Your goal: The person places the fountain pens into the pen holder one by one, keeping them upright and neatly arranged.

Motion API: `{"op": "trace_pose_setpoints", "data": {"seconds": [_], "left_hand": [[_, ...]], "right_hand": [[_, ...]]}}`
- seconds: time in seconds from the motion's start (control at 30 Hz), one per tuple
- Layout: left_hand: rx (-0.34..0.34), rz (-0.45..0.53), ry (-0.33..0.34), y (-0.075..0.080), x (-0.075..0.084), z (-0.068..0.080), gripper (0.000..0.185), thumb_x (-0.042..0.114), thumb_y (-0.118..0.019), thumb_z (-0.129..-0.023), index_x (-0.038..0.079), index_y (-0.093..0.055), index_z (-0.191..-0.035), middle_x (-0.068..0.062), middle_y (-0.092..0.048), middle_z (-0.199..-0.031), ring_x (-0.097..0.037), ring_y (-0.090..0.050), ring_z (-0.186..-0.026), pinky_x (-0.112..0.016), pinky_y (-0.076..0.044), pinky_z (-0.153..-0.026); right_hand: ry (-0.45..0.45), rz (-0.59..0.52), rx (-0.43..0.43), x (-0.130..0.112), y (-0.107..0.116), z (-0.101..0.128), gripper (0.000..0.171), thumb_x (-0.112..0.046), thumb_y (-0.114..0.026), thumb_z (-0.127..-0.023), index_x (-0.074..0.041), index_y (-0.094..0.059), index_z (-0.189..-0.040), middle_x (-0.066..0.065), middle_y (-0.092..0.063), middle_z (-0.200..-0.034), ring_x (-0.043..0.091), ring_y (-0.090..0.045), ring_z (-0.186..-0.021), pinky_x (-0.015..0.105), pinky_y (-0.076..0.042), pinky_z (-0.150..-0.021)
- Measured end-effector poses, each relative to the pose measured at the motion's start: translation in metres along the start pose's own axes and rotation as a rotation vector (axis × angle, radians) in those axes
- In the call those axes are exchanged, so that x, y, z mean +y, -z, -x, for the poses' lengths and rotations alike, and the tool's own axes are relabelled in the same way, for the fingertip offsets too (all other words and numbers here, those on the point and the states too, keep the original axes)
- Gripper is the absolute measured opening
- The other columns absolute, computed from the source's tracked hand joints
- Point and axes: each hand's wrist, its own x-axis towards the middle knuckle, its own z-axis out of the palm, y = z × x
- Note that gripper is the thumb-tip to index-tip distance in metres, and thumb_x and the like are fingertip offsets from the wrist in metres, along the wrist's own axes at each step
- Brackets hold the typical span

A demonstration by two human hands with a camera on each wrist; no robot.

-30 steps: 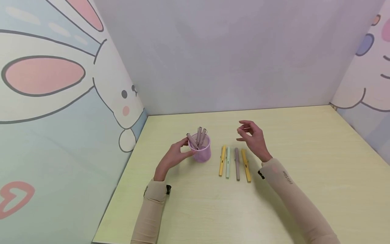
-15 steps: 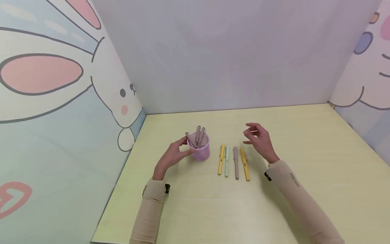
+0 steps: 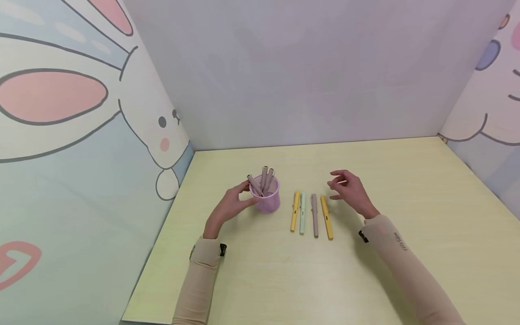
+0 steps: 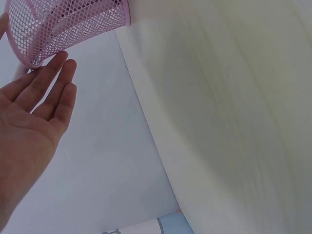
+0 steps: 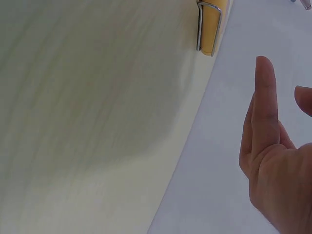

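My left hand point(image 3: 229, 207) holds a pink-purple mesh pen cup point(image 3: 270, 205) near its rim, thumb at the front and fingers on the far left side. In the left wrist view the fingertips touch the mesh of the cup point(image 4: 92, 24). Inside the cup, greyish-purple pens point(image 3: 255, 185) lean with their clipped ends up. To its right a yellow pen point(image 3: 295, 212), a mint pen point(image 3: 302, 214), a greyish-purple pen point(image 3: 315, 216) and another yellow pen point(image 3: 327, 219) lie side by side. My right hand point(image 3: 352, 195) hovers beyond the rightmost pen, fingers loosely bent, holding nothing.
The pale wooden table point(image 3: 260, 280) meets a plain lilac-grey back wall point(image 3: 292, 81). A side panel with a cartoon rabbit point(image 3: 150, 122) stands along the left edge, and another cartoon panel point(image 3: 483, 99) along the right.
My right hand has moved right and a little toward me, away from the pens. The left hand stays on the cup, and the pens lie as before.
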Motion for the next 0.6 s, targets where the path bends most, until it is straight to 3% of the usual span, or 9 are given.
{"op": "trace_pose_setpoints", "data": {"seconds": [0.3, 0.6], "left_hand": [[0.0, -0.001, 0.015, 0.001, 0.004, 0.001, 0.077, 0.032, -0.076, -0.096, 0.005, -0.041, -0.158, -0.015, -0.062, -0.139, -0.035, -0.052, -0.134, -0.06, -0.037, -0.112], [-0.003, -0.009, 0.014, 0.001, 0.003, 0.001, 0.077, 0.036, -0.074, -0.097, 0.004, -0.04, -0.159, -0.014, -0.062, -0.139, -0.035, -0.052, -0.135, -0.061, -0.036, -0.112]], "right_hand": [[-0.097, 0.034, -0.089, 0.005, 0.006, 0.006, 0.051, -0.007, -0.062, -0.103, 0.015, -0.041, -0.144, 0.025, -0.052, -0.114, 0.036, -0.062, -0.102, 0.041, -0.062, -0.074], [-0.143, 0.081, -0.153, 0.007, 0.007, 0.013, 0.051, -0.007, -0.063, -0.103, 0.018, -0.041, -0.141, 0.026, -0.055, -0.114, 0.031, -0.063, -0.095, 0.042, -0.062, -0.074]]}}
